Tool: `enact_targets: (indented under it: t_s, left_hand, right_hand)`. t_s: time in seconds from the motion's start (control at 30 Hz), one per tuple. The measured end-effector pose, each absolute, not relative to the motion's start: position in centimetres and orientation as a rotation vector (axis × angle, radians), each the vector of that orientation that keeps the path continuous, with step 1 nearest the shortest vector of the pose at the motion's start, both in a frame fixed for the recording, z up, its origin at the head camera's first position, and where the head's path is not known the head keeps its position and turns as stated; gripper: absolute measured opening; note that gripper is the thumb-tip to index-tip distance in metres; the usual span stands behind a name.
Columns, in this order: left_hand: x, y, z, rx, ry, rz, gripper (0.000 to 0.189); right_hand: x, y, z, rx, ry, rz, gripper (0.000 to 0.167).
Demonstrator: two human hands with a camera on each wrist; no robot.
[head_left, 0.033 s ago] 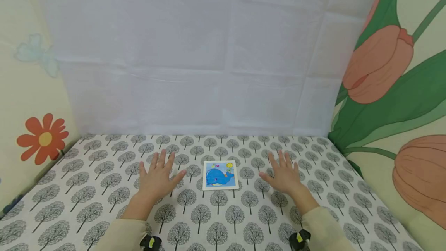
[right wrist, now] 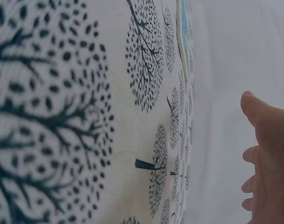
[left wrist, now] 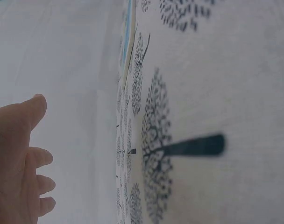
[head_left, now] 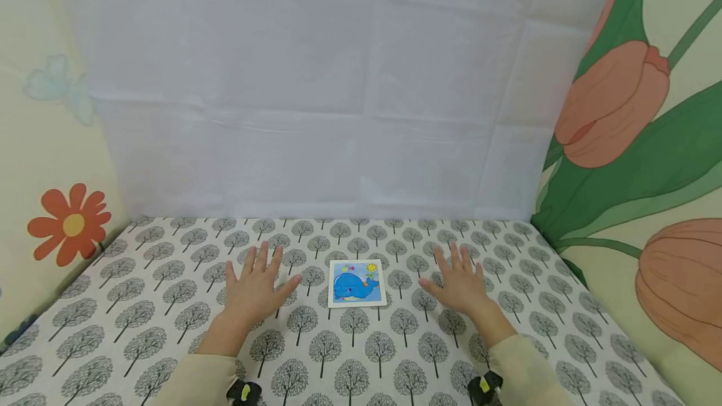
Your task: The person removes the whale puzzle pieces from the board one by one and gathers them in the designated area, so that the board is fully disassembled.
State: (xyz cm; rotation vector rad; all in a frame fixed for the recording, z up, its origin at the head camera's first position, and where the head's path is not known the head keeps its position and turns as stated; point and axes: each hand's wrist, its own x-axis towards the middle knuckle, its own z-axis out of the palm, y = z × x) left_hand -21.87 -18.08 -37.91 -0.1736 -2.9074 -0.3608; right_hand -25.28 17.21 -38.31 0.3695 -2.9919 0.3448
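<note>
A square white-framed picture lies flat on the tree-print tablecloth, showing a blue whale and a yellow sun. To its left is my left hand, fingers spread and holding nothing. My right hand is on the other side, its fingers spread too, with nothing in it. Both thumbs point inward toward the picture without touching it. In the left wrist view the left hand appears raised off the cloth, and the right wrist view shows the right hand likewise. Only the picture's edge shows there.
A creased white sheet hangs behind the table's far edge. On the left is a wall with a red flower print; the right wall carries large tulip prints. Each wrist wears a dark strapped device.
</note>
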Motion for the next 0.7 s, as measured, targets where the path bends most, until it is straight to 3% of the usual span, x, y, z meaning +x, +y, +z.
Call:
enact_targets:
  t_s: [0.7]
  left_hand:
    - [-22.0, -18.1, -37.6, -0.182, -2.901, -0.347, 0.081]
  right_hand:
    - [-25.8, 16.7, -37.1, 0.413, -3.0, 0.303, 0.077]
